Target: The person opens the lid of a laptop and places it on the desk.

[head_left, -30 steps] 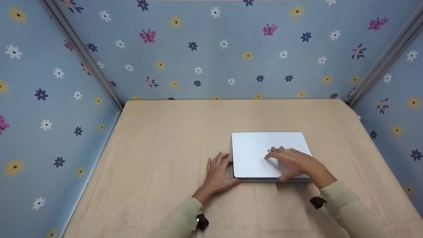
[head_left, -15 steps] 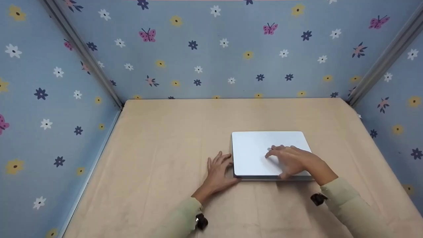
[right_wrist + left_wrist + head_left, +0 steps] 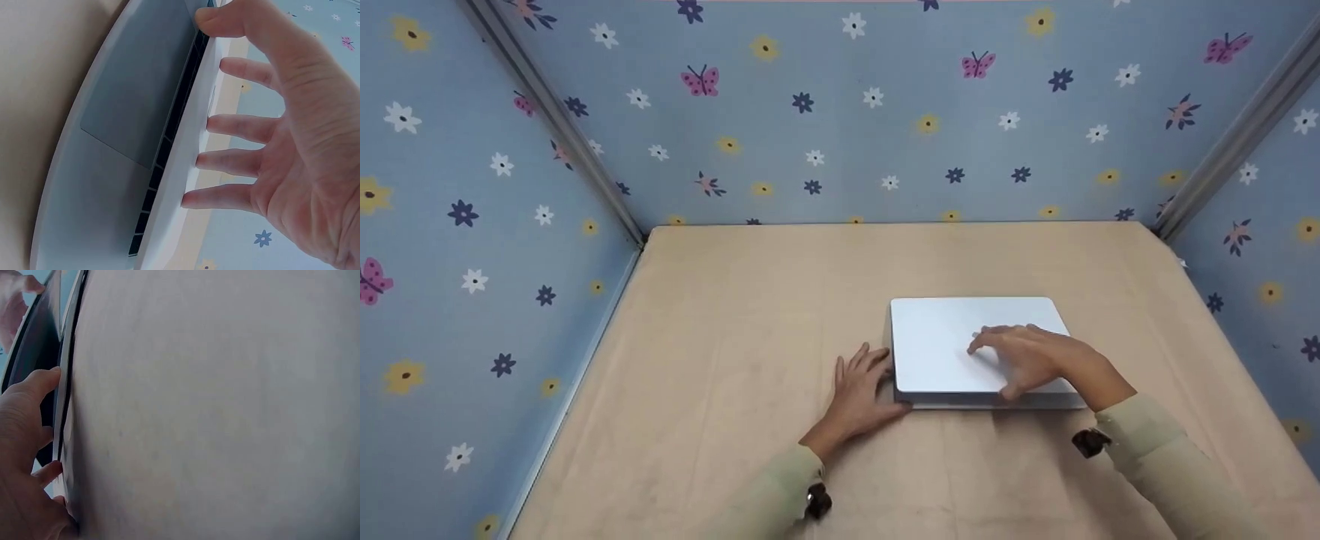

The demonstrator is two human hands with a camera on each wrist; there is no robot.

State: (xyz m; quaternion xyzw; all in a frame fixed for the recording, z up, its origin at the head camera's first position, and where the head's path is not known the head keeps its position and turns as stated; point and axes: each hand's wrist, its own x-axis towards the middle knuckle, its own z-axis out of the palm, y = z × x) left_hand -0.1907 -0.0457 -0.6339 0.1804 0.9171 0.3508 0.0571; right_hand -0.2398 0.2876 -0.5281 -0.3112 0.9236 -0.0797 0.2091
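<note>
A silver laptop lies on the cloth-covered surface, its lid raised slightly at the front. My right hand holds the lid, thumb under its front edge and fingertips on the outer face. In the right wrist view the trackpad and a strip of black keys show in the gap below the lid. Beside the laptop's left front corner, my left hand touches the base with spread fingers and thumb. The left wrist view shows those fingertips against the thin base edge.
A beige cloth covers the table. Blue walls with flowers and butterflies close it in at the back and both sides. Grey posts stand at the two back corners. Both wrists carry small dark devices.
The laptop lid's front edge has risen, widening the gap above the base. My right hand has moved up slightly with it. My left hand has stayed at the left front corner.
</note>
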